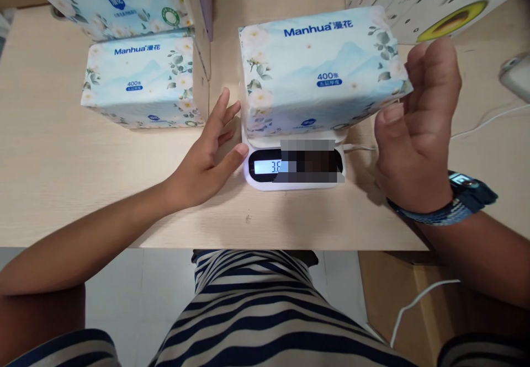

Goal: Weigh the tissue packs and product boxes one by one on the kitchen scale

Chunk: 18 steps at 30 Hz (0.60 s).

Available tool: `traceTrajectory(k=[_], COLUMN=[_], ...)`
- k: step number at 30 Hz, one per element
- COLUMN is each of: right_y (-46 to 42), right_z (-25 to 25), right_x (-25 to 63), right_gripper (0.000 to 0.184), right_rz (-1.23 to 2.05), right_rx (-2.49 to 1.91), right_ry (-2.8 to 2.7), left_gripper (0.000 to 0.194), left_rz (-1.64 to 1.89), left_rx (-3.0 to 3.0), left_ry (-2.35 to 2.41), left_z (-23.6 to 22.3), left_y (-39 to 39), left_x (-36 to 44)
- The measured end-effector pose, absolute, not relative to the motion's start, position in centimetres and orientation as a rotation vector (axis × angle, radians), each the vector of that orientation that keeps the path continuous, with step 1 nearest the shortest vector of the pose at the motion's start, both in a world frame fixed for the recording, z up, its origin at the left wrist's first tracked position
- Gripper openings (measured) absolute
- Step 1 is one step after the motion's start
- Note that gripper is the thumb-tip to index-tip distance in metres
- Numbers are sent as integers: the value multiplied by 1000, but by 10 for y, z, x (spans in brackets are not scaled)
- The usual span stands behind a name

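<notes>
A pale blue, flower-printed tissue pack (pixel 318 74) rests over a white digital kitchen scale (pixel 296 186), hiding most of its platform. Lit digits beginning "3.6" show on the display; the rest is blurred out. At the pack's right end, my right hand (pixel 418 129) has its thumb below the corner and its curled fingers behind it, closed on that end. My left hand (pixel 207 154) is open beside the scale, fingers spread near the pack's left side and thumb at the scale's left edge; nothing is in it.
Another tissue pack (pixel 141 77) lies to the left, with a larger matching package (pixel 120 3) behind it. A white box with an avocado print (pixel 439 3) stands at the back right. White cable (pixel 476 124) runs along the right of the wooden table (pixel 199 226).
</notes>
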State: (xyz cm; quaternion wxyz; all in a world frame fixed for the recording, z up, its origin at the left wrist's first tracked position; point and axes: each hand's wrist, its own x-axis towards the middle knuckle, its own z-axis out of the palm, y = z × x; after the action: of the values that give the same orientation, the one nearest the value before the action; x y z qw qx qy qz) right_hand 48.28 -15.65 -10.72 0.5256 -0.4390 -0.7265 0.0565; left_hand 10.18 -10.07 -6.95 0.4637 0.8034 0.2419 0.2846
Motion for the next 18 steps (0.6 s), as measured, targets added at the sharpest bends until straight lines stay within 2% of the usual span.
traceTrajectory(k=[18], right_y=[-159], right_z=[-111], right_x=[481], right_gripper=[98], right_rz=[190], right_rx=[-1086], right_ry=[-1724], left_gripper=[86], left_rz=[689], left_rx=[1990], left_ry=[550], left_z=[-72], left_y=[-98], left_x=[103])
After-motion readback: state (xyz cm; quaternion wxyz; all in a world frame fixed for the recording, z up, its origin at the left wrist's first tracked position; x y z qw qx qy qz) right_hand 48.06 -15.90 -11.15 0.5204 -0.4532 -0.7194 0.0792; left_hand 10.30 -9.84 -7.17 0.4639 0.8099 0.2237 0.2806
